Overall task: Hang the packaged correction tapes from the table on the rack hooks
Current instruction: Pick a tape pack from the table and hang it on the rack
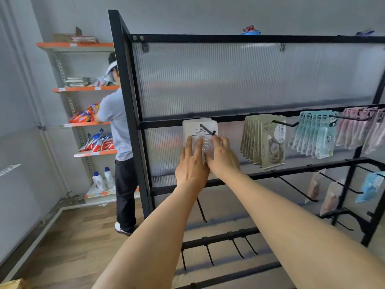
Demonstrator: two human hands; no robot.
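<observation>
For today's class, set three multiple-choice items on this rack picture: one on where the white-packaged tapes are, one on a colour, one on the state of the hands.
1. Where are the white correction tape packs?
A. On the floor
B. On the leftmost hook of the middle rail
C. On the top bar

2. What colour are the packs on the next hook to the right?
A. Olive-beige
B. Red
C. Black

3. How are the hands?
A. Both hanging idle
B. Both fists shut
C. Both on the white packs

Answers: 1 B, the hook pokes through them. 2 A, olive-beige cards. 3 C, left hand and right hand press them with fairly straight fingers.
</observation>
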